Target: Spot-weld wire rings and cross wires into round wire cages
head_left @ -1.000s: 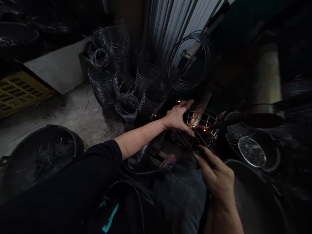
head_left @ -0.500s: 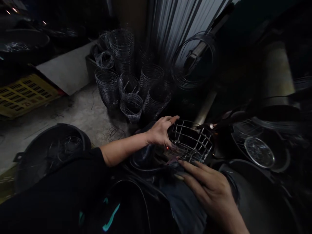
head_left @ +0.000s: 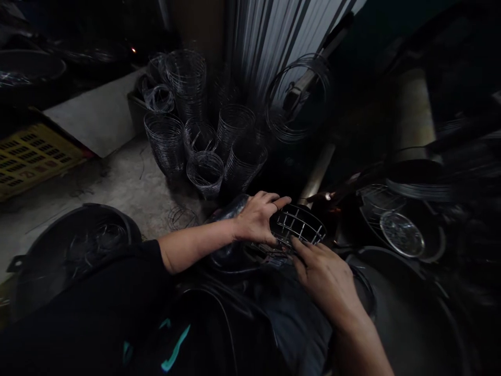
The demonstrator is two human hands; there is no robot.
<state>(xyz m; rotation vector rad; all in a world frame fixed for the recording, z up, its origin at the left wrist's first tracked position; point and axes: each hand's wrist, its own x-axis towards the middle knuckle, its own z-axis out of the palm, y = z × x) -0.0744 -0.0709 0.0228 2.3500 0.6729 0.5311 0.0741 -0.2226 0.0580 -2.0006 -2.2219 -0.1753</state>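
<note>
Nearest the camera, at six o'clock, a black sleeve with a teal mark and a dark lap fill the lower frame. Just beyond, the right hand [head_left: 326,271] lies on the near rim of a small round basket of welded grey steel wire [head_left: 299,228], fingers nearly straight and pressing rather than closed around anything. At about eleven o'clock from it, the left hand [head_left: 258,222] clasps the basket's left edge, fingers curled over the top ring and thumb below. The basket sits tilted at the centre of the view, its right edge close to a faint orange glow [head_left: 326,197] at the tip of a dark metal arm at one o'clock. The step in hand seems to be seating the basket for a weld; the next move would call for a steady two-handed hold with fingertips kept clear of the hot point. At eight o'clock stands a round black tub [head_left: 74,250] with loose wire inside. Farther off, at eleven o'clock, stacks of thin wire hoops [head_left: 203,141] stand on a grey concrete floor [head_left: 117,183], a yellow slotted plastic crate [head_left: 31,156] lies at ten o'clock, and a corrugated metal wall [head_left: 274,36] closes the dim room at twelve.
</note>
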